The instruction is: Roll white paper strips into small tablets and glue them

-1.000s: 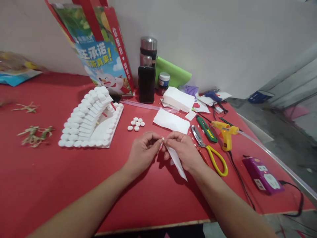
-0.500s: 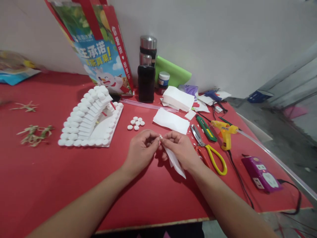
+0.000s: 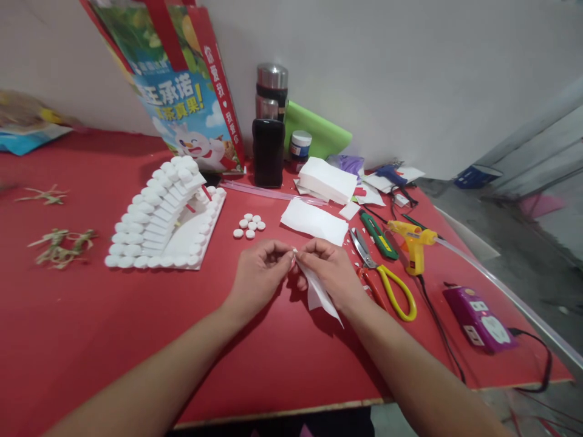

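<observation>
Between my two hands is a strip of white paper (image 3: 321, 296), its free end hanging down toward me. My left hand (image 3: 262, 273) pinches the paper's top end, which looks rolled small. Thumb and fingers of my right hand (image 3: 330, 270) close on the same end, fingertips almost touching the left ones. Just beyond my left hand lie several small round white paper rolls (image 3: 250, 225). A flat stack of white paper (image 3: 314, 222) rests past my right hand. To the left stands a white model (image 3: 157, 218) with steps, edged with similar round pieces.
Right of my hands lie yellow-handled scissors (image 3: 382, 273), a green utility knife (image 3: 378, 235), a yellow glue gun (image 3: 413, 246) and a purple power box (image 3: 478, 318) with cords. A phone (image 3: 268, 153), a steel flask (image 3: 272, 82) and a printed bag (image 3: 182, 91) stand behind. Straw knots (image 3: 61, 247) lie left.
The hanging paper has turned a little and shows more of its width. Both hands keep their pinch in nearly the same place; the view has shifted slightly.
</observation>
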